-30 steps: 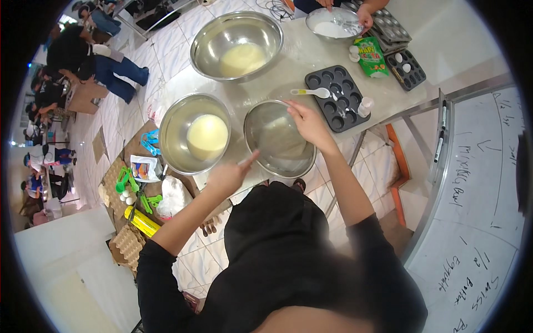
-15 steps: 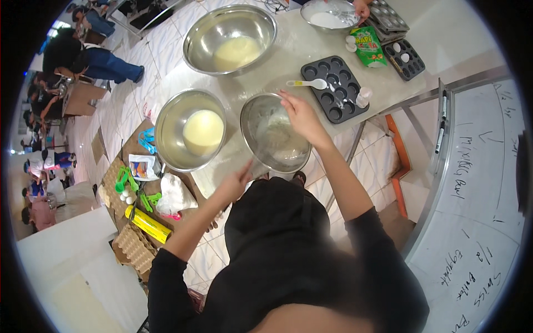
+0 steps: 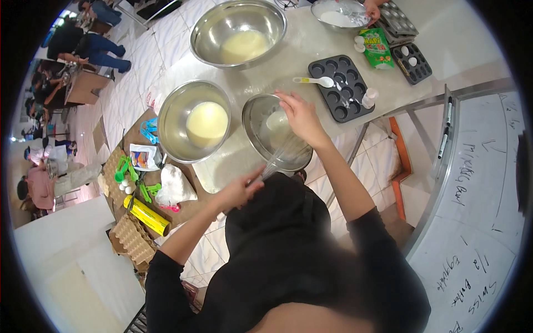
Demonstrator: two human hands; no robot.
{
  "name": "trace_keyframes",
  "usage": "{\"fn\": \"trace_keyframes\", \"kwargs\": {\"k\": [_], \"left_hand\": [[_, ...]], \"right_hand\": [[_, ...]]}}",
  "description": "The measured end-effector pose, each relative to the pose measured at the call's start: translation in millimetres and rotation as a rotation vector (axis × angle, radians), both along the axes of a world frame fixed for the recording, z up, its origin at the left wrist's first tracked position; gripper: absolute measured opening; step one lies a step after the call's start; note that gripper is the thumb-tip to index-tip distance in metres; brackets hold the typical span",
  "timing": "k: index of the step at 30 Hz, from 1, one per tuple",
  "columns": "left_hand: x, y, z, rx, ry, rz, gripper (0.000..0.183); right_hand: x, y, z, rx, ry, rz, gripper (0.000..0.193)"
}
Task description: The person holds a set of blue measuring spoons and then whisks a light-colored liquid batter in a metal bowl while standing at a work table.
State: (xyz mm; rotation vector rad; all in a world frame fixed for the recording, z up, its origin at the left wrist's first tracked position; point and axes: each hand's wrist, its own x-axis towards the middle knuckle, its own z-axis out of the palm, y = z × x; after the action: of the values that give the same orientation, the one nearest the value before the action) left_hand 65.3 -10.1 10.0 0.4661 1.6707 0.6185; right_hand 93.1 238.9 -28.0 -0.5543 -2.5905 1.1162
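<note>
My left hand (image 3: pixel 242 191) is closed around the handle of a wire whisk (image 3: pixel 284 152). Its wires reach into a metal mixing bowl (image 3: pixel 253 119) near my body, partly blurred by motion. Some pale, clear-looking liquid shows inside that bowl. On the bowl's far right rim rests my right hand (image 3: pixel 302 119), fingers and thumb gripping the edge. Just left stands another steel bowl (image 3: pixel 171 114) with smooth pale yellow batter (image 3: pixel 208 124). Farther off, a larger steel bowl (image 3: pixel 206 36) also contains a pale yellow mixture (image 3: pixel 244 45).
A dark muffin pan (image 3: pixel 345 91) with a white spoon (image 3: pixel 319 81) lies at right, beside eggshells (image 3: pixel 370 97) and a green pouch (image 3: pixel 376 50). Another person's hand (image 3: pixel 372 10) touches a bowl (image 3: pixel 337 18). Measuring spoons, a white bag (image 3: pixel 175 186) and egg trays (image 3: pixel 133 238) sit lower left.
My left hand and the whisk have shifted slightly within the near bowl, the wires now showing more clearly. My right hand keeps its place on the rim. The whole view has tilted a little.
</note>
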Motion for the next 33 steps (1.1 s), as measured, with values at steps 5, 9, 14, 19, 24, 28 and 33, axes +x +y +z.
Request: {"fn": "trace_keyframes", "kwargs": {"k": [5, 9, 14, 19, 24, 28, 33], "left_hand": [[-4.1, -3.6, -20.2, -0.049, 0.202, -0.087, 0.057], [-18.2, -19.8, -53.1, 0.315, 0.459, 0.006, 0.055], [-26.2, -4.6, -23.3, 0.062, 0.301, -0.120, 0.054], [-16.5, -11.5, -11.8, 0.014, 0.132, -0.073, 0.053], [-2.1, -12.1, -19.2, 0.052, -0.045, -0.012, 0.053], [-12.3, -4.8, -31.7, 0.034, -0.091, 0.273, 0.055], [-11.4, -20.5, -45.3, 0.105, -0.180, 0.244, 0.056]], "right_hand": [[-3.6, -3.8, -4.0, 0.008, -0.074, -0.020, 0.032], [-9.1, -14.5, 7.8, 0.001, -0.026, 0.010, 0.030], [-13.7, -7.9, 5.9, -0.034, -0.067, 0.015, 0.029], [-17.2, -10.1, 4.2, 0.075, -0.039, -0.019, 0.029], [-18.6, -2.2, 1.2, 0.035, -0.072, -0.021, 0.029], [-22.5, -4.5, 0.6, 0.100, -0.028, 0.016, 0.029], [-29.8, -11.5, 8.6, 0.097, -0.059, 0.067, 0.027]]}}
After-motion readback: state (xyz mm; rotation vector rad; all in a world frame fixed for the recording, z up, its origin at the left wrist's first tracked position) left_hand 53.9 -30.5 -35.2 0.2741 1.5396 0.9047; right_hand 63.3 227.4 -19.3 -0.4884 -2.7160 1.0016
